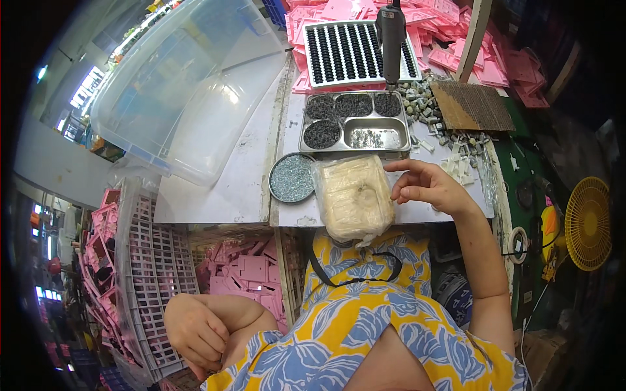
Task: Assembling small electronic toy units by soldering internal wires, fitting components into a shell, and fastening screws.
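My right hand (pixel 432 187) is raised at the right side of a cream-yellow block (pixel 355 195) wrapped in clear plastic film, fingers apart and nothing held. Its fingertips are close to the block; whether they touch it I cannot tell. The block sits at the table's front edge and has a round hollow in its face. My left hand (pixel 195 331) is folded back at the lower left, near my own arm, with bent fingers and hidden fingertips. Beside the block stands a round dish (pixel 291 178) of small shiny metal parts. A steel compartment tray (pixel 355 148) behind holds dark small parts.
A dark electric screwdriver (pixel 391 45) hangs over a white tray (pixel 362 83) with rows of black parts. Pink plastic pieces (pixel 450 16) pile up behind. Small motors (pixel 424 107) lie at the right. A clear bin (pixel 189 98) stands left, a grey crate (pixel 153 274) below it.
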The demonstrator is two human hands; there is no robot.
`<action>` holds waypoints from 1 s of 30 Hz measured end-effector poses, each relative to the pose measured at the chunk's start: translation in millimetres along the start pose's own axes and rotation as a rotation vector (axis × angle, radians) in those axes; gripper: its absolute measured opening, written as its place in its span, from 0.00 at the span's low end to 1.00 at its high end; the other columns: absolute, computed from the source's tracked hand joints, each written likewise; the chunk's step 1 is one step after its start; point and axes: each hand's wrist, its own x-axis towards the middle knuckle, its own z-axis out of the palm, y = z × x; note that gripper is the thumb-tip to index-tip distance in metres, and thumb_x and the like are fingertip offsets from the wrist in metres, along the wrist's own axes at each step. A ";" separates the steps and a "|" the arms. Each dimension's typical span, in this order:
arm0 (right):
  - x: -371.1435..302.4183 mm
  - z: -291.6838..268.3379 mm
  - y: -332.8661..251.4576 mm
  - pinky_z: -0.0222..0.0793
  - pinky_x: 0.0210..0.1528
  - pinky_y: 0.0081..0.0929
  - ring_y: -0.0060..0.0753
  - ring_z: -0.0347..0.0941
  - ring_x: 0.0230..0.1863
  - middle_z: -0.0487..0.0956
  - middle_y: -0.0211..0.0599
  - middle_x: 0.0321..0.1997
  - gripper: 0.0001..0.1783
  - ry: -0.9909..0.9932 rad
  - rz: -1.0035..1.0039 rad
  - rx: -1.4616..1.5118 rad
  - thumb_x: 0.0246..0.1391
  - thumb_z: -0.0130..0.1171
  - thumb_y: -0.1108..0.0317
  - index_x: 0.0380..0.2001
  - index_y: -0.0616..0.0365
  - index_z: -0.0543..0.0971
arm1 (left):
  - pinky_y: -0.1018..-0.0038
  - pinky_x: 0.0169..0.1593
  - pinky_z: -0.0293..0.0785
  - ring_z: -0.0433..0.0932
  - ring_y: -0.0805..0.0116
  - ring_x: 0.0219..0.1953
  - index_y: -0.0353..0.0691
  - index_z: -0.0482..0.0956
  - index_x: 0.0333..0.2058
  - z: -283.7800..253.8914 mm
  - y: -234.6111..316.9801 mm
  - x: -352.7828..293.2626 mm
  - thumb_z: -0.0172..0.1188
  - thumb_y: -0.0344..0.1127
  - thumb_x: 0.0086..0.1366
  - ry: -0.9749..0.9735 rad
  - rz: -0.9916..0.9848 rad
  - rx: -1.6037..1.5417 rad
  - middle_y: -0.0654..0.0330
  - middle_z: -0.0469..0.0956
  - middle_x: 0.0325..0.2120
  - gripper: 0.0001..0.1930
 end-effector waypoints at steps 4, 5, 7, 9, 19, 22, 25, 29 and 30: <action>-2.1 -6.4 -2.4 0.76 0.51 0.27 0.25 0.79 0.44 0.83 0.39 0.41 0.30 0.016 0.007 -0.017 0.61 0.63 0.70 0.64 0.63 0.69 | 0.74 0.38 0.70 0.74 0.73 0.25 0.38 0.85 0.32 -13.4 -12.4 -17.6 0.67 0.44 0.66 0.281 0.014 -0.069 0.65 0.78 0.25 0.13; -2.4 -7.3 -2.9 0.76 0.51 0.27 0.25 0.79 0.44 0.83 0.39 0.41 0.29 0.029 0.009 -0.020 0.61 0.63 0.70 0.64 0.63 0.69 | 0.73 0.36 0.70 0.73 0.72 0.23 0.37 0.85 0.34 -15.0 -16.5 -37.3 0.69 0.43 0.65 0.441 0.005 -0.042 0.65 0.78 0.24 0.14; -1.8 -3.4 -5.2 0.76 0.50 0.27 0.26 0.79 0.43 0.83 0.39 0.40 0.28 0.039 0.020 -0.037 0.61 0.62 0.71 0.64 0.64 0.69 | 0.72 0.35 0.71 0.73 0.73 0.24 0.35 0.84 0.40 3.9 -33.5 -91.2 0.71 0.44 0.62 0.941 0.021 0.061 0.63 0.79 0.27 0.17; 1.4 2.0 -6.0 0.75 0.49 0.27 0.27 0.79 0.42 0.83 0.39 0.39 0.29 0.060 0.038 -0.124 0.59 0.63 0.69 0.63 0.65 0.70 | 0.72 0.41 0.74 0.77 0.68 0.35 0.35 0.82 0.40 14.1 -35.0 -111.9 0.67 0.38 0.65 1.998 -0.481 0.541 0.58 0.81 0.37 0.12; 2.1 7.7 17.8 0.73 0.45 0.27 0.28 0.77 0.37 0.80 0.38 0.35 0.38 0.114 0.008 -0.122 0.55 0.68 0.58 0.63 0.67 0.69 | 0.34 0.67 0.48 0.56 0.43 0.70 0.39 0.67 0.65 61.1 182.9 -327.9 0.64 0.66 0.57 1.326 -2.773 2.151 0.42 0.61 0.67 0.46; 11.5 9.8 7.0 0.74 0.47 0.26 0.28 0.78 0.39 0.82 0.38 0.36 0.37 0.111 -0.009 -0.138 0.55 0.69 0.58 0.63 0.67 0.70 | 0.37 0.67 0.51 0.57 0.42 0.69 0.37 0.66 0.65 77.2 170.8 -323.4 0.64 0.66 0.57 1.241 -2.486 2.358 0.41 0.62 0.66 0.46; 24.2 20.0 -11.5 0.73 0.47 0.26 0.27 0.78 0.40 0.82 0.38 0.36 0.36 0.109 -0.012 -0.179 0.55 0.69 0.60 0.63 0.66 0.70 | 0.46 0.66 0.54 0.60 0.41 0.67 0.37 0.65 0.65 81.8 117.7 -314.6 0.65 0.59 0.60 1.244 -2.023 2.430 0.42 0.64 0.63 0.42; 39.5 42.7 -25.5 0.73 0.47 0.24 0.23 0.78 0.41 0.82 0.34 0.39 0.30 0.014 0.037 -0.201 0.57 0.65 0.73 0.63 0.61 0.71 | 0.47 0.68 0.50 0.57 0.40 0.67 0.36 0.63 0.65 94.4 -5.4 -279.1 0.67 0.50 0.62 1.355 -1.734 2.037 0.41 0.60 0.64 0.39; 39.6 45.0 -24.2 0.73 0.47 0.23 0.23 0.78 0.41 0.82 0.34 0.40 0.30 -0.004 0.044 -0.217 0.57 0.64 0.74 0.63 0.60 0.71 | 0.47 0.69 0.49 0.56 0.40 0.67 0.35 0.62 0.66 98.4 -36.0 -261.6 0.67 0.47 0.62 1.408 -1.691 1.869 0.41 0.58 0.65 0.39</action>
